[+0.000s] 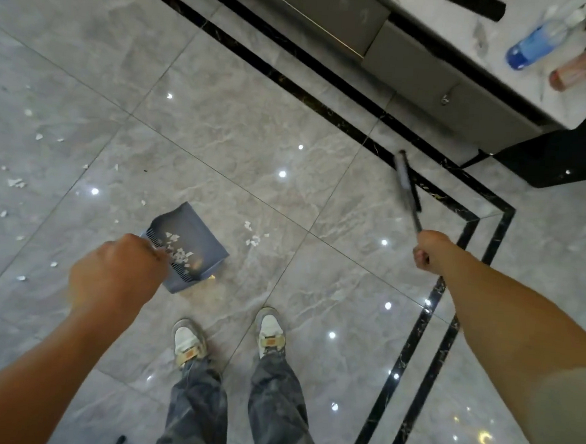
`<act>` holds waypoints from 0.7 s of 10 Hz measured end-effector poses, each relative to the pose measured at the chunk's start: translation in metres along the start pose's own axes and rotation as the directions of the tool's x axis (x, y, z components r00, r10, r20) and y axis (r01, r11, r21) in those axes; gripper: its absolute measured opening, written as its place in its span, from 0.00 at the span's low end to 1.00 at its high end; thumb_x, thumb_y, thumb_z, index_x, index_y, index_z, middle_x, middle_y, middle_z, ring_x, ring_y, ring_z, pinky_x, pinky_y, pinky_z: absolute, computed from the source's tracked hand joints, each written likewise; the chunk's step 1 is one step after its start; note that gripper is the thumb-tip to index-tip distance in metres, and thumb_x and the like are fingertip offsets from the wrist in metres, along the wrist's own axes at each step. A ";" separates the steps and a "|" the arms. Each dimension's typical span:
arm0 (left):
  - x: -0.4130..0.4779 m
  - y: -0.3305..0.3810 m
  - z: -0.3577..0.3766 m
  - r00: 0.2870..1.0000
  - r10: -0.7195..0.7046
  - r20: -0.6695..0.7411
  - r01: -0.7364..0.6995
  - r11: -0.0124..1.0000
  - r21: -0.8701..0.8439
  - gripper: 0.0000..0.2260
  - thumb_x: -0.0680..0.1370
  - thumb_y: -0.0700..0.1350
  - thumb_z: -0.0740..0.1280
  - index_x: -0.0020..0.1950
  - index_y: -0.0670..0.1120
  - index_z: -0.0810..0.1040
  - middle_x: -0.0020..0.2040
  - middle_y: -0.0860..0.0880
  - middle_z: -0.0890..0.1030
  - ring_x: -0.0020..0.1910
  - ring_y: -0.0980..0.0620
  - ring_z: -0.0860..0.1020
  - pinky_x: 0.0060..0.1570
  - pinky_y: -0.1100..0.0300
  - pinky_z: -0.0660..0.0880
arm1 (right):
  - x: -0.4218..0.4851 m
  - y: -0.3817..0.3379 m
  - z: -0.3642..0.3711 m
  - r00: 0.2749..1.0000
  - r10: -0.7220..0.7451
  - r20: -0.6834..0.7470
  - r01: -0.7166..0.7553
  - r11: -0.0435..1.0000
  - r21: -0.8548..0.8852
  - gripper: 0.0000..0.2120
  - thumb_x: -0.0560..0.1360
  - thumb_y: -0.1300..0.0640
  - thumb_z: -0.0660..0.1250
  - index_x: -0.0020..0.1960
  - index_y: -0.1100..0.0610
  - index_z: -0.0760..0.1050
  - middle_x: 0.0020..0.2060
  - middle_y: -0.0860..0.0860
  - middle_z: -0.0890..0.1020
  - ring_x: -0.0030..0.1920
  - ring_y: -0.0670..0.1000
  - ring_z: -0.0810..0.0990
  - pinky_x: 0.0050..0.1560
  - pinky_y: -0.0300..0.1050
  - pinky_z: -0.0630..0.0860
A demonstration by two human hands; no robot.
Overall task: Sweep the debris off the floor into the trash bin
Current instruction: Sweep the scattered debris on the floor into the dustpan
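Note:
A blue-grey dustpan [195, 231] hangs low over the grey tiled floor in front of my feet, with several white scraps [180, 252] lying in it. My left hand [117, 274] is closed around its handle, which the fist hides. My right hand [428, 250] grips the thin dark handle of a broom [407, 186], whose blurred head points away toward the black floor border. A small pile of white debris [254, 236] lies just right of the dustpan. More white bits [16, 182] are scattered over the tiles at the left. No trash bin is in view.
A grey cabinet [415, 57] with drawers runs along the top right; a blue water bottle [535, 44] and a reddish bottle [579, 69] lie on its white top. A black double stripe [451, 300] crosses the floor. My shoes [229, 338] stand below the dustpan.

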State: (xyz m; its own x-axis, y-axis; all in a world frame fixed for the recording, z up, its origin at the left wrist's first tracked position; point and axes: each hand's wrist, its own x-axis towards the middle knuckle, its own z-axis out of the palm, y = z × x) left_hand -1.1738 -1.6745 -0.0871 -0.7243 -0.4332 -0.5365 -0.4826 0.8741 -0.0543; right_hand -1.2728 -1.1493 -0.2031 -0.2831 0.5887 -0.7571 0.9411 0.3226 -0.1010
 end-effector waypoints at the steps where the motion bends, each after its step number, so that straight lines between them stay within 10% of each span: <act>1: 0.001 -0.004 -0.002 1.000 -0.004 -0.025 0.005 1.000 0.013 0.16 0.80 0.54 0.63 0.41 0.46 0.82 0.33 0.45 0.76 0.30 0.42 0.73 0.35 0.55 0.71 | -0.040 0.015 0.017 0.997 0.075 0.014 -0.074 0.996 -0.053 0.19 0.79 0.66 0.55 0.67 0.65 0.75 0.33 0.58 0.74 0.26 0.52 0.68 0.22 0.36 0.63; 4: -0.014 -0.011 -0.005 0.999 -0.005 -0.044 0.006 1.000 0.026 0.12 0.80 0.48 0.66 0.40 0.44 0.82 0.35 0.43 0.81 0.32 0.40 0.80 0.36 0.53 0.80 | -0.174 0.102 0.027 0.928 0.017 0.372 0.090 0.959 -0.269 0.10 0.84 0.55 0.57 0.58 0.57 0.75 0.28 0.54 0.71 0.20 0.48 0.65 0.22 0.37 0.62; 7: -0.040 -0.065 -0.003 1.000 -0.004 -0.028 0.004 1.000 -0.009 0.18 0.83 0.58 0.61 0.43 0.50 0.84 0.35 0.46 0.81 0.35 0.39 0.81 0.38 0.54 0.79 | -0.204 0.091 0.056 0.897 -0.399 0.192 0.439 0.857 -0.269 0.11 0.84 0.51 0.57 0.54 0.53 0.76 0.41 0.53 0.79 0.35 0.54 0.78 0.27 0.40 0.71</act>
State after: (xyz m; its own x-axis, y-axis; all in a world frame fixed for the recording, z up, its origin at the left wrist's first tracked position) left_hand -1.1153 -1.7147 -0.0598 -0.7359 -0.4426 -0.5125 -0.4895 0.8706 -0.0490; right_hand -1.1191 -1.2817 -0.0943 -0.5938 0.2570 -0.7625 0.6327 0.7346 -0.2451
